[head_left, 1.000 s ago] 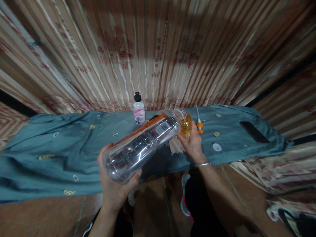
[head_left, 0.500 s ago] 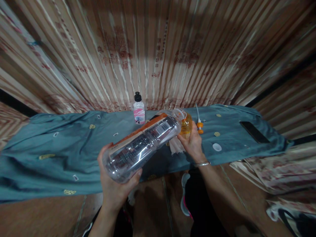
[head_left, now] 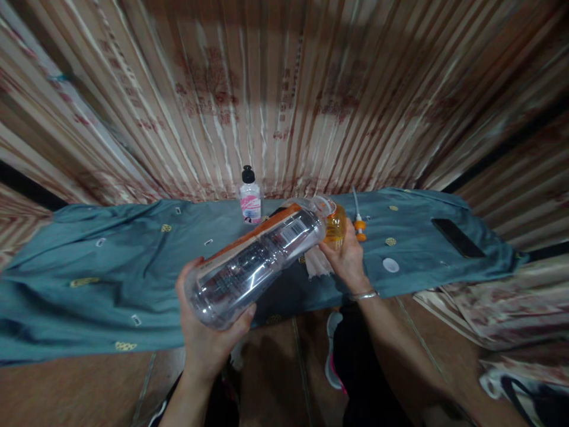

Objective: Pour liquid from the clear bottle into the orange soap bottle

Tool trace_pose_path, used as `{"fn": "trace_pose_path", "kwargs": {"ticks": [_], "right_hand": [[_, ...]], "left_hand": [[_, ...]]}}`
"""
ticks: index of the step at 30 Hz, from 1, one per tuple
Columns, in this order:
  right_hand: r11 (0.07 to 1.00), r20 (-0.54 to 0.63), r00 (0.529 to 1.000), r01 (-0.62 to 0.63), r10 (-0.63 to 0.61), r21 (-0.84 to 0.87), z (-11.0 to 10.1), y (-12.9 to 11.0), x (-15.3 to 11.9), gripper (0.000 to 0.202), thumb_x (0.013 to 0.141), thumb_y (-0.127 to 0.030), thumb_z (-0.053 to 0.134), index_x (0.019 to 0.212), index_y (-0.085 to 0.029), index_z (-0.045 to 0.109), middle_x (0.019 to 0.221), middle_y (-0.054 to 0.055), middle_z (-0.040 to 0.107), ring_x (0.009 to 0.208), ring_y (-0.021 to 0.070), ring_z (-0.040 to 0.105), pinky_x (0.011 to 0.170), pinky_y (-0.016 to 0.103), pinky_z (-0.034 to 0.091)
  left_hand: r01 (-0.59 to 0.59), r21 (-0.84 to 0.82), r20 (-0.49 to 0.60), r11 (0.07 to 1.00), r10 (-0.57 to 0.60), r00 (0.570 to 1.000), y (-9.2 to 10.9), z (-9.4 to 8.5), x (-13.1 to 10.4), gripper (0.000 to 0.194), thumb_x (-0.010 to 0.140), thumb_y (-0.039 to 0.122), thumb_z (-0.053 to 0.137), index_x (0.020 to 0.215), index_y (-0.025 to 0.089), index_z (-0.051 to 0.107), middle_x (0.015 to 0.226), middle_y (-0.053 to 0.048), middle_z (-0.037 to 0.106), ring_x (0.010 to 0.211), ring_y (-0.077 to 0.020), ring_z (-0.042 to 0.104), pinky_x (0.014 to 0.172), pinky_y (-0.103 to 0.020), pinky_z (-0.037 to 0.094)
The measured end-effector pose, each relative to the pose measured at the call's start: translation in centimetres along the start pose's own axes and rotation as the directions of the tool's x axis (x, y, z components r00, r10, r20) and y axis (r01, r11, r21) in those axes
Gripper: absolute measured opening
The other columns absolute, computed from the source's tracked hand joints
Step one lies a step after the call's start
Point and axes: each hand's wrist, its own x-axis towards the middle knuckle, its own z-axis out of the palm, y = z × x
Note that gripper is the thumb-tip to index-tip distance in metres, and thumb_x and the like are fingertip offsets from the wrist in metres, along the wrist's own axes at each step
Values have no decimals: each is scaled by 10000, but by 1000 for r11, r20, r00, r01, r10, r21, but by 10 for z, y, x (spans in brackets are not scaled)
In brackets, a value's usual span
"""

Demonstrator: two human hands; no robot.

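My left hand (head_left: 208, 332) is wrapped round the base of a large clear plastic bottle (head_left: 249, 270) with an orange and dark label. The bottle is tilted, its neck end pointing up and right. At that end my right hand (head_left: 347, 258) grips a smaller bottle of amber liquid (head_left: 335, 228), which meets the large bottle's neck. Whether liquid is passing between them I cannot tell. Just right of my right hand lies an orange and white pump top (head_left: 359, 228) with a tube. A pale cloth (head_left: 318, 264) lies beneath the bottles.
A small bottle with a black cap and pink label (head_left: 251, 201) stands at the back. On the green tablecloth (head_left: 133, 267) to the right are a white round cap (head_left: 391, 265) and a dark phone (head_left: 457, 238). A striped curtain (head_left: 284, 89) hangs behind.
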Motion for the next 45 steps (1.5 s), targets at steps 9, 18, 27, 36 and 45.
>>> {"fn": "trace_pose_path", "kwargs": {"ticks": [9, 18, 27, 36, 45], "right_hand": [[999, 17, 1000, -7, 8, -36, 3, 4, -1, 893, 887, -679, 714, 1553, -137, 468, 1461, 249, 678, 1290, 388, 710, 1066, 536, 612], [1000, 17, 1000, -27, 27, -16, 2, 4, -1, 924, 866, -671, 730, 1549, -112, 460, 1478, 278, 664, 1324, 408, 695, 1096, 562, 598], [1000, 10, 1000, -10, 10, -14, 1, 1, 0, 882, 887, -722, 699, 1528, -147, 507, 1439, 228, 710, 1265, 364, 736, 1044, 509, 629], [1000, 10, 1000, -23, 23, 1, 1, 2, -1, 886, 877, -668, 731, 1547, -152, 468, 1436, 235, 710, 1261, 382, 735, 1051, 538, 623], [1000, -8, 1000, 0, 0, -18, 2, 6, -1, 906, 878, -697, 716, 1560, -156, 465, 1456, 223, 699, 1278, 372, 730, 1057, 531, 627]], "left_hand": [[13, 50, 26, 999, -14, 1000, -7, -7, 2, 952, 670, 387, 974, 1468, 232, 480, 1274, -94, 671, 1079, -275, 760, 882, -388, 668], [111, -8, 1, 994, -111, 994, -2, -5, 2, 995, 589, 374, 1009, 1432, 235, 498, 1250, -96, 670, 1077, -295, 755, 898, -418, 665], [73, -6, 32, 997, -73, 997, -4, -5, 2, 976, 632, 368, 991, 1451, 231, 479, 1245, -98, 676, 1040, -283, 760, 867, -407, 662], [119, -18, 13, 993, -119, 993, -4, -5, 2, 1009, 585, 360, 1011, 1439, 241, 486, 1262, -98, 671, 1094, -297, 758, 908, -413, 659], [89, -12, -1, 996, -89, 996, 0, -3, 4, 967, 604, 384, 998, 1422, 233, 503, 1254, -98, 671, 1073, -292, 755, 877, -406, 663]]}}
